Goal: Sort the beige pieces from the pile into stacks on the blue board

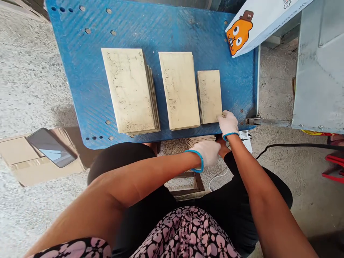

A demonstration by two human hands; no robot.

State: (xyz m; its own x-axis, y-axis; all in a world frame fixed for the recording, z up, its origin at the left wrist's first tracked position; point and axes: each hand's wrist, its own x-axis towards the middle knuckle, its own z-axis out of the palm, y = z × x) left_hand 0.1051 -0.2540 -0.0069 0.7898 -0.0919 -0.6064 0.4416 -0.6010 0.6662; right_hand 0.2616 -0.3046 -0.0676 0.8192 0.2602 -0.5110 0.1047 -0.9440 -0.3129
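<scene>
My right hand (228, 123), in a white glove with a blue cuff, is at the near right corner of a small stack of pale rectangular boards (210, 96). Its fingers are bent and closed on that corner. Lower down, my left hand (208, 154), gloved alike, is over my lap just short of the table edge. It is slightly blurred, and its fingers are turned away from view. Beside and partly behind it, below the table edge, lies another stack of thin boards (201, 141). A middle stack (180, 91) and a larger left stack (131, 91) lie on the table.
The blue table (88, 82) has holes near its corners. A white box with an orange cartoon figure (268, 21) stands at the back right. Grey metal sheeting (318, 71) is at the right. On the left, a phone (52, 147) lies on cardboard (24, 157). A black cable (290, 145) runs at right.
</scene>
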